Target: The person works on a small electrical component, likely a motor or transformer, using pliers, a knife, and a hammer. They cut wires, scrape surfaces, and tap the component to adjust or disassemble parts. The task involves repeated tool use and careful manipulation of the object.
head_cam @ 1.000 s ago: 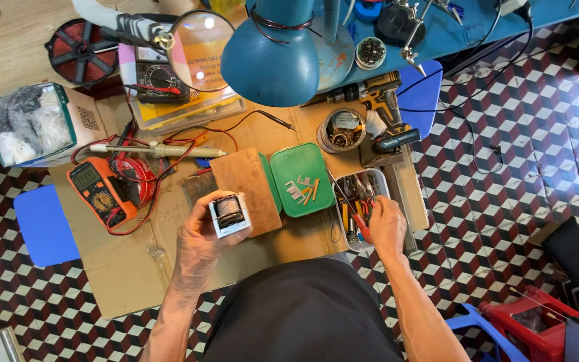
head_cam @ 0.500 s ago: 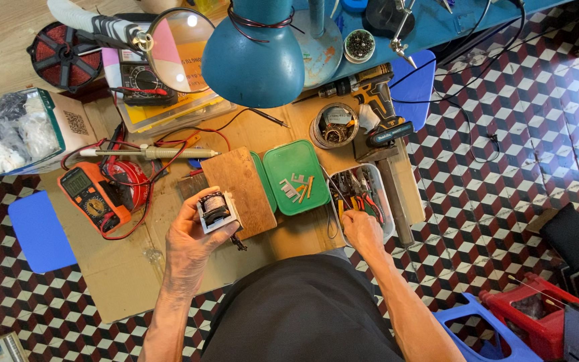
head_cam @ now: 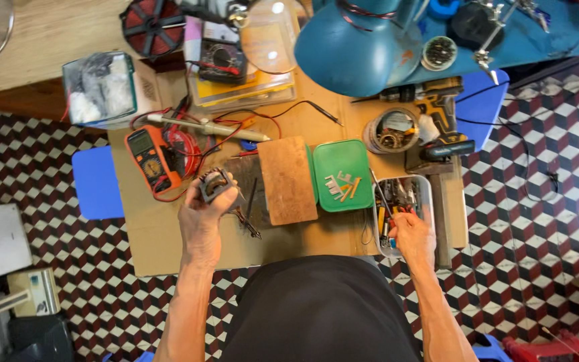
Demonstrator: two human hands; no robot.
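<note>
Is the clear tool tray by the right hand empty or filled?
Filled. The clear tray holds a jumble of small hand tools, some red-handled, and the right hand reaches into its near end.

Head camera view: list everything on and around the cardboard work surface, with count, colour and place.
Small motor: one, grey, in the left hand.
Multimeter: one, orange, left on the cardboard.
Soldering iron: one, cream, above the multimeter.
Wooden block: one, brown, centre.
Lid: one, green, right of the block.
Tool tray: one, clear, far right.
Lamp: one, blue, top.
Wire spool: one, red, top left.
Left hand: holds the motor.
Right hand: in the tray.
</note>
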